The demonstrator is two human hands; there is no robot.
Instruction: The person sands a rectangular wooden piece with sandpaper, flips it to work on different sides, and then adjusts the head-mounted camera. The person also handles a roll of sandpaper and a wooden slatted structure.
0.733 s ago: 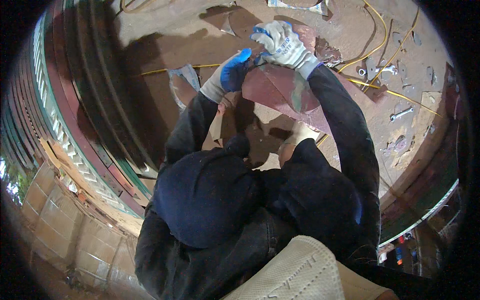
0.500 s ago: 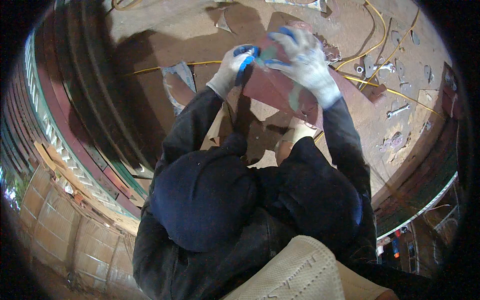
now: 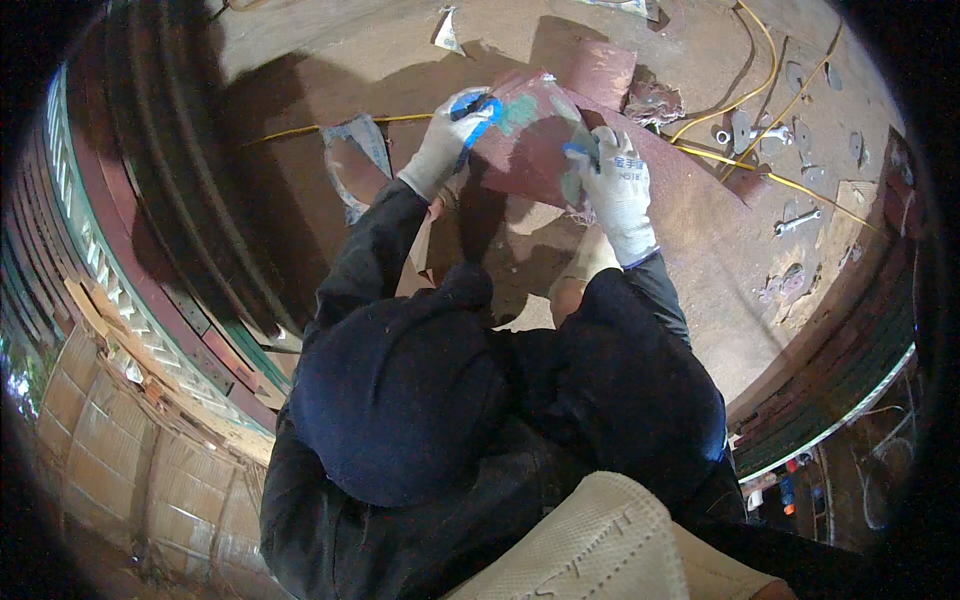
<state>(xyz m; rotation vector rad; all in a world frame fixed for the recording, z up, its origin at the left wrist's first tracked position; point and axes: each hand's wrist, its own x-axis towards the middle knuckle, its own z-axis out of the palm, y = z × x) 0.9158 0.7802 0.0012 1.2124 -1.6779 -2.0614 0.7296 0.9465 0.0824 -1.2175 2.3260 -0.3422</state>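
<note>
Both my hands wear white work gloves with blue-coated palms and fingertips. Between them is a reddish-brown sheet (image 3: 525,165) with worn green patches, raised in front of my knees. At the sheet's far left edge, my left hand (image 3: 449,138) is closed, pinching it between thumb and fingers. My right hand (image 3: 614,190) grips the right edge, its fingertips partly hidden from view. Beyond and to the right, a larger reddish-brown piece (image 3: 665,150) lies on the floor, partly covered by the held sheet and my right hand.
A small reddish-brown piece (image 3: 603,72) and a crumpled scrap (image 3: 655,103) lie beyond the sheet. Yellow cord (image 3: 745,97) runs across the floor at right, near a wrench (image 3: 797,222) and several flat scraps. A torn paper piece (image 3: 358,165) lies left. Long stacked bars (image 3: 165,200) line the left side.
My right hand has come down from the sheet's far part to its right edge. My left hand has shifted slightly left with its edge, and more of the sheet's green-patched surface shows.
</note>
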